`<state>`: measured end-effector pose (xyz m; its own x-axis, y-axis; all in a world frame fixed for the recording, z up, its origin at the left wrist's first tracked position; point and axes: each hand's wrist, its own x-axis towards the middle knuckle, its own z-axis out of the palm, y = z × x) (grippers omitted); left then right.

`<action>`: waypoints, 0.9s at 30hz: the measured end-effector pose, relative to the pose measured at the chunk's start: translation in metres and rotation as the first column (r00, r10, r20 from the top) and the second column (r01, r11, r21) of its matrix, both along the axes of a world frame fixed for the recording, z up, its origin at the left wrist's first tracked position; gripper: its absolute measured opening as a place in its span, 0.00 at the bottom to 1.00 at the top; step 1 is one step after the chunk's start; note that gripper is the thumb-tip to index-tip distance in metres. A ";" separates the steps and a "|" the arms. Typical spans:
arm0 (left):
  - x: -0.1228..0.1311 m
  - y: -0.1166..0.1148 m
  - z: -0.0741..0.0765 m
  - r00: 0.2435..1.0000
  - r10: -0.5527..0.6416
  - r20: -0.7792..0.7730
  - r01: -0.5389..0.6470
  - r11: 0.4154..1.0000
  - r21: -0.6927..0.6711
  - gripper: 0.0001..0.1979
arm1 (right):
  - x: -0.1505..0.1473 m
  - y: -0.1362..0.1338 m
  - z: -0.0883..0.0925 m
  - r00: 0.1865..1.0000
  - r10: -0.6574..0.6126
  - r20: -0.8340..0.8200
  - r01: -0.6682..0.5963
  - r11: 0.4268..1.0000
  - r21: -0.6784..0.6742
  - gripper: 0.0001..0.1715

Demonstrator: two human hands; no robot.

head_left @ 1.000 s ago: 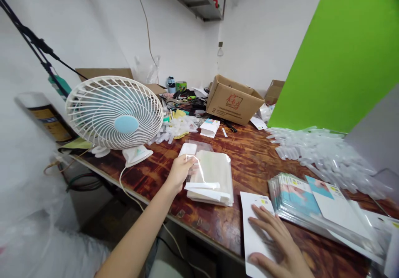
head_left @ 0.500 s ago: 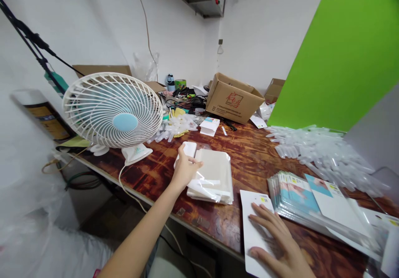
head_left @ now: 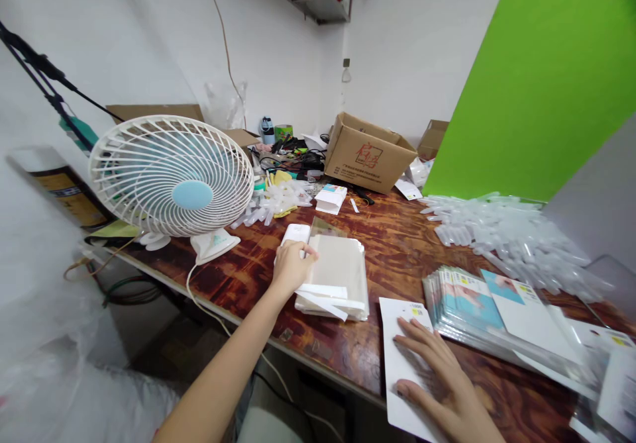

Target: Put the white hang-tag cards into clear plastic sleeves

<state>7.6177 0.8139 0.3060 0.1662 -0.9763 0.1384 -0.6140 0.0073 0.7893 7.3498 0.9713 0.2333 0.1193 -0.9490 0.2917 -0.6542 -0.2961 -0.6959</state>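
My left hand [head_left: 292,264] is at the left side of a stack of clear plastic bags [head_left: 340,261], its fingers closed in a pinch at the top bag's edge. White strips [head_left: 325,297] lie across the near end of the stack. Just beyond the hand is a small white object [head_left: 297,232], partly hidden by it. My right hand [head_left: 442,380] lies with fingers spread on a white printed card [head_left: 397,344] at the table's front edge. To the right of that hand sits a pile of blue-and-white packaged cards [head_left: 462,300].
A white fan [head_left: 193,195] stands at left. Heaped translucent plastic pieces [head_left: 511,238] lie at right below a green panel [head_left: 527,85]. Farther back are a cardboard box [head_left: 368,155], a small stack of cards [head_left: 330,198] and more plastic pieces [head_left: 278,201].
The view has shifted slightly. My left hand has drawn its fingers in closer at the stack's edge, and the top bag and a white strip have shifted. My right hand stays on the card.
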 end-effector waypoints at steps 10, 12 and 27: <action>-0.009 0.003 0.014 0.891 -0.046 -0.452 0.011 0.997 -0.079 0.08 | -0.012 -0.007 -0.003 0.991 0.041 -0.124 -0.045 0.999 -0.031 0.25; -0.012 0.003 0.014 0.840 -0.024 -0.543 -0.011 0.998 -0.061 0.09 | -0.012 -0.006 -0.006 0.992 0.034 -0.120 -0.038 0.999 -0.031 0.24; -0.023 0.009 0.023 0.569 0.004 -0.823 -0.151 0.984 -0.100 0.23 | -0.011 -0.005 -0.005 0.993 0.029 -0.115 -0.037 0.997 -0.063 0.25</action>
